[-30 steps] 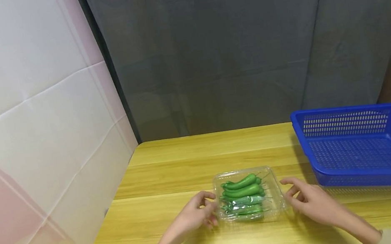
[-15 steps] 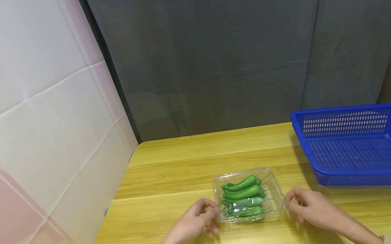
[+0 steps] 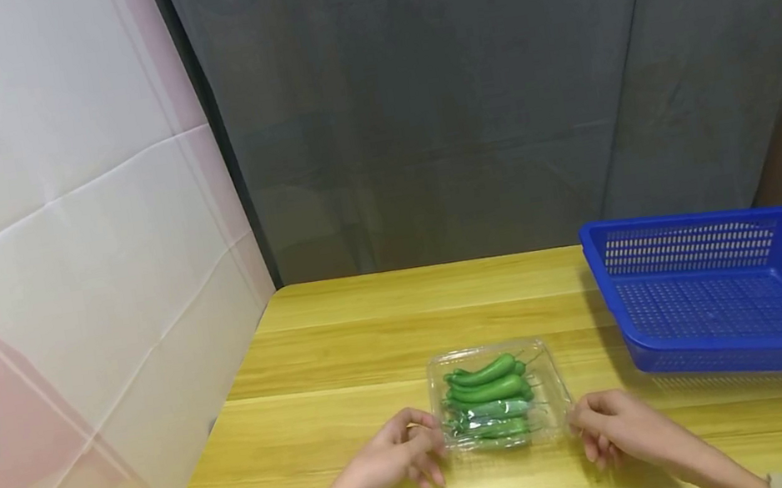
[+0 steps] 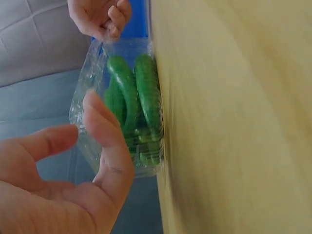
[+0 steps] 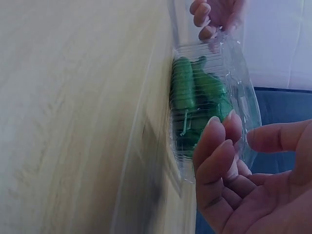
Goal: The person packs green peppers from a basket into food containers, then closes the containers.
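Note:
A clear plastic clamshell container [image 3: 552, 388] lies on the wooden table, with several green chili peppers [image 3: 490, 390] inside. At its near left corner my left hand [image 3: 387, 457] has thumb and index finger at the lid's edge; the left wrist view shows the lid edge close to the thumb tip. My right hand [image 3: 629, 426] pinches the near right corner of the lid between thumb and fingers. In the right wrist view, the ribbed side wall and the peppers show behind the right hand's fingertips [image 5: 217, 129]. The lid lies over the peppers.
A blue perforated plastic basket [image 3: 748, 347] stands at the right of the wooden table [image 3: 344, 335]. Behind the table hangs a dark grey sheet [image 3: 416, 105]. A white printed sheet [image 3: 94, 238] runs along the left side.
Both hands have shifted slightly toward the near edge, to the container's near corners. The right hand's fingers have closed on its corner. The container has moved a little nearer.

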Motion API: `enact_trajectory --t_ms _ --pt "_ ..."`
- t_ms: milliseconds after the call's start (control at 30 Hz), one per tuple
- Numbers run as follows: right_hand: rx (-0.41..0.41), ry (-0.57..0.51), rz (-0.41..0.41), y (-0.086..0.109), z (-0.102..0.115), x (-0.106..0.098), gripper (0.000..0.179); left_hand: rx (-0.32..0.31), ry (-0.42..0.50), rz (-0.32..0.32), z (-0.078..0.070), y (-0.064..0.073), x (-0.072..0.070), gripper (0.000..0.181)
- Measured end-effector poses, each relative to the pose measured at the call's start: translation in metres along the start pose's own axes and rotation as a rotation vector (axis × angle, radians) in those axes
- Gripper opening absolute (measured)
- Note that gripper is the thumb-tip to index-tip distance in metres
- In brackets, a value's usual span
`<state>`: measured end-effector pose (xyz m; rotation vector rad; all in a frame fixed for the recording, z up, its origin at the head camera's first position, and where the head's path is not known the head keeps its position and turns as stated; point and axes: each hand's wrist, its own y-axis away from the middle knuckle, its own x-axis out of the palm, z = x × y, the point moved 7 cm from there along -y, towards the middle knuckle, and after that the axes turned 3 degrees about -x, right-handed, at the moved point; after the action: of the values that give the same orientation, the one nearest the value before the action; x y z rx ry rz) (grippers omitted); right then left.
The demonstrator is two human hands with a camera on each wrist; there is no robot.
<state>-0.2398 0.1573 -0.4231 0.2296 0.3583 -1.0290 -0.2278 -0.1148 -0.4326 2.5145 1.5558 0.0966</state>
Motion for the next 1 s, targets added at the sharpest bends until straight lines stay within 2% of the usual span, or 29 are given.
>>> enact_trajectory --t_ms 167,400,800,1000 --pt "0.025 -0.040 -0.008 0.000 -0.002 0.001 0.028 0.008 0.020 -0.025 0.000 -0.001 0.003 0.040" --pt "0.055 -0.059 -0.025 -0.002 -0.004 0.002 0.027 -0.022 -0.006 -0.065 0.002 -0.004 0.004 0.035" --pt "0.078 -0.129 -0.035 -0.007 -0.007 0.005 0.026 -0.013 -0.024 0.002 0.002 -0.011 0.010 0.031" --pt "0.089 -0.163 -0.034 -0.008 -0.008 0.005 0.026 -0.028 0.003 -0.026 0.003 -0.014 0.010 0.030"
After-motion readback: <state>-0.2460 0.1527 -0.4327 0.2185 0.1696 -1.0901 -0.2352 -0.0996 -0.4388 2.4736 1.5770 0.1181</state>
